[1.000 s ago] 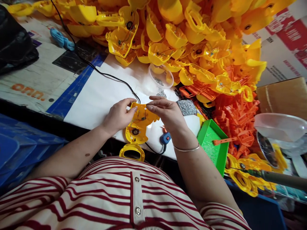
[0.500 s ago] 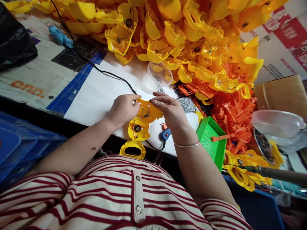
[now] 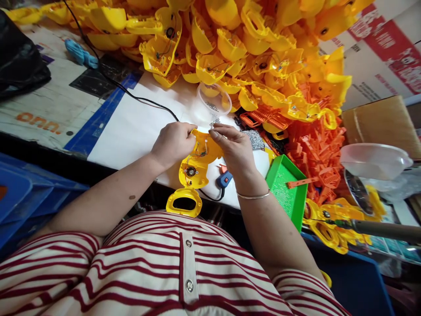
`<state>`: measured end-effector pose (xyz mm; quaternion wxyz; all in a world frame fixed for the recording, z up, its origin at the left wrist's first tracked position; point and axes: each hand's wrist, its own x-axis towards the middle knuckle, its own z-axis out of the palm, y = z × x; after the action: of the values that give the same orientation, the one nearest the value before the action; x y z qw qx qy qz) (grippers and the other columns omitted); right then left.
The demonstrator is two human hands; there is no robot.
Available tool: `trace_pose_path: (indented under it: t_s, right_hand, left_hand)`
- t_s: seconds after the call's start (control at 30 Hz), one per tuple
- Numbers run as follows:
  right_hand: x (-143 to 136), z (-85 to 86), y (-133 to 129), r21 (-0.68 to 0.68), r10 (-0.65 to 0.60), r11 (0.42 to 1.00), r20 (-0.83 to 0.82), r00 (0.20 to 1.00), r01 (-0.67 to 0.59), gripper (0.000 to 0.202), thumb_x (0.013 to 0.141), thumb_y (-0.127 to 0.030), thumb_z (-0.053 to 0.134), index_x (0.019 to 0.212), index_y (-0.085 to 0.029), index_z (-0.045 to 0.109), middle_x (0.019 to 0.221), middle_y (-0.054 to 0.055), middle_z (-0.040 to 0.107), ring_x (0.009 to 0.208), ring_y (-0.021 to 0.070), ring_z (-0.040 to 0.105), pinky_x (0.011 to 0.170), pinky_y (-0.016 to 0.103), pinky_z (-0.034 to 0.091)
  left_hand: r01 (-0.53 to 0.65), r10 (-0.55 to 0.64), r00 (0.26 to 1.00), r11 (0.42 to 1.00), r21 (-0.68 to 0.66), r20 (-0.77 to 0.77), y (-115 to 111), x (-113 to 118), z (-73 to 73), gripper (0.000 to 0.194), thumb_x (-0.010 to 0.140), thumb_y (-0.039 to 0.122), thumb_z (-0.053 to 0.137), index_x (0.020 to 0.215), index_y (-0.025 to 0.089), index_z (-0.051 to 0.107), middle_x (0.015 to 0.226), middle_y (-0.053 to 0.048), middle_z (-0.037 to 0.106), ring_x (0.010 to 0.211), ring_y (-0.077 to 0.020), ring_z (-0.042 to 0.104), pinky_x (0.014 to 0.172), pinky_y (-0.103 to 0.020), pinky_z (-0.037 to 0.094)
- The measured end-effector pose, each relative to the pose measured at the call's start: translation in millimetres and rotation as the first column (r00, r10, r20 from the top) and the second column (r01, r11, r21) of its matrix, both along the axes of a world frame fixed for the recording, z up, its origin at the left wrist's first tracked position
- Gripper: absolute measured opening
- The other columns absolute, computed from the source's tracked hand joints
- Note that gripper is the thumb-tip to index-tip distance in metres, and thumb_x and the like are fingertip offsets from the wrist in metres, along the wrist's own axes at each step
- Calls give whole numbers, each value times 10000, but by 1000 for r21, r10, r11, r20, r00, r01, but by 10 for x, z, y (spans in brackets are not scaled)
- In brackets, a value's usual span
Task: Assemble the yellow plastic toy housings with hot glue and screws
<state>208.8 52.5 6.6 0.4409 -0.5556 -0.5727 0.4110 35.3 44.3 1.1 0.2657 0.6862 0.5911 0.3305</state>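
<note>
Head view, hidden: the right hand (image 3: 235, 147) is covering part of the yellow shell (image 3: 198, 161); whether its bunched fingertips are gripping anything, I cannot tell.
Shell material: smooth, curved plastic is cradling thin wires and a round dark disc (image 3: 190, 171).
Left hand (image 3: 173, 142): thumb and fingers are pinching the shell's upper left edge.
Shell's place: it is lying between both hands, over the white-covered surface (image 3: 131, 131).

I watch remotely through one head-worn camera. It faces forward and down, close above the striped shirt (image 3: 148, 254) and white sheet (image 3: 131, 131).
</note>
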Motion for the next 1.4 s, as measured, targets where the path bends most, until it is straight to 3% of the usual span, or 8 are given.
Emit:
trace_pose_path:
  t_s: [0.17,0.37,0.6,0.67,0.83,0.97,1.17,1.4]
  right_hand:
    - [-16,-1,5,31,-19,999,35,999,18,277,652,-422,846,779,-197,746,1069,73,701,1054,181,641,925,342,508]
    - [-31,-31,34,-33,-3,999,-59,998,1,441,539,-546,879,743,-190,719,744,2,693,691,109,600,681,278,505]
    - [-26,-171,50,126,-48,991,68,997,39,297,686,-476,816,751,-205,713,747,-5,674,717,104,579,692,278,487]
    - [-29,-201,32,107,-52,993,76,996,44,294,692,-468,814,746,-201,703,732,-9,657,710,98,565,684,271,477]
    - [-52,-183,-58,-2,24,1000,-213,977,-25,403,712,-604,760,809,-218,701,789,-16,669,697,84,573,678,253,492]
    - [-64,-99,-148,-76,37,995,-396,917,-72,330,705,-506,813,881,-244,718,936,-8,712,815,99,632,793,270,532]
    - [-111,41,-289,-159,38,979,-459,888,-124,353,629,-418,879,878,-234,707,954,-11,721,807,103,654,784,273,553]
    - [-141,63,-428,-117,6,991,-485,874,-72,387,593,-376,904,869,-245,666,895,-22,717,842,129,677,855,324,575]
  left_hand:
    - [26,-26,999,999,-26,-36,-28,11,63,412,839,111,522,1192,151,731,1200,-105,731,1164,-279,676,1037,-388,517]
    - [40,-43,997,998,-57,-57,-36,12,93,433,847,129,504,1223,166,716,1238,-88,716,1181,-267,666,1054,-379,501]
    - [62,-62,998,996,-62,1,-10,11,18,413,831,147,518,1180,164,738,1194,-88,738,1088,-238,700,1006,-346,515]
    - [65,-65,998,996,-65,2,-10,6,-13,402,825,149,520,1152,180,752,1179,-78,745,1116,-243,689,1007,-348,509]
    - [44,-39,997,996,-71,68,-26,-33,-67,415,811,158,553,1184,158,736,1143,-73,758,1090,-227,690,1004,-323,506]
    - [40,-32,992,997,-63,125,-88,-65,-40,412,798,126,563,1169,143,742,1074,-72,774,998,-204,704,973,-313,523]
    - [38,-40,987,999,15,154,-225,-69,36,389,811,108,556,1148,140,746,1052,-79,776,975,-202,705,954,-341,545]
    - [43,-85,982,970,237,170,-382,-45,-13,393,783,87,530,1099,119,760,1002,-92,770,858,-172,693,906,-321,559]
